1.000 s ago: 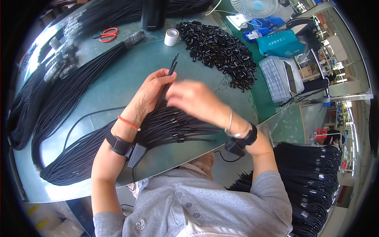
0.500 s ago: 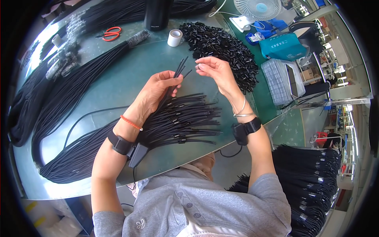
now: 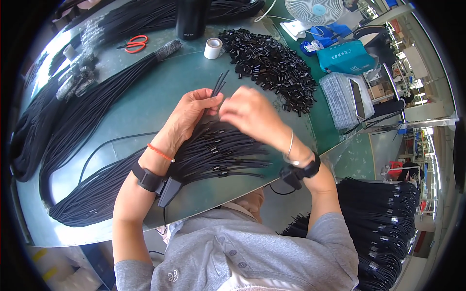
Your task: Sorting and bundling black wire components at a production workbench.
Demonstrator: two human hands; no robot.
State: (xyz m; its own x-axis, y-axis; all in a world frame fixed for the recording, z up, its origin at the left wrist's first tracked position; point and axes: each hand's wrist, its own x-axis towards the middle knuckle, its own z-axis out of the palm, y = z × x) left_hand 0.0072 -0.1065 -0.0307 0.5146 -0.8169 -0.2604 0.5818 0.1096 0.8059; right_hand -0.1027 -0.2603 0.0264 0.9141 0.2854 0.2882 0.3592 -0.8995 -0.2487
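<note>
My left hand is closed around several thin black cables, whose ends stick up past the thumb. Just to its right, my right hand is curled and blurred by motion, its fingertips turned toward the left hand. Whether anything is between those fingers is hidden. Below both hands lies a fanned row of black cables with short black sleeves near their ends, some marked with white. Their long lengths run off to the left across the green tabletop.
A heap of short black tubes lies at the back right. Behind are a white tape roll, a dark cylinder, red-handled scissors and wrapped cable bundles. A fan and teal bag stand right. More cables hang lower right.
My right hand has moved left and down, from beside the tube heap to over the cable row near my left hand. Fewer cable ends show above the left hand, which has stayed in place.
</note>
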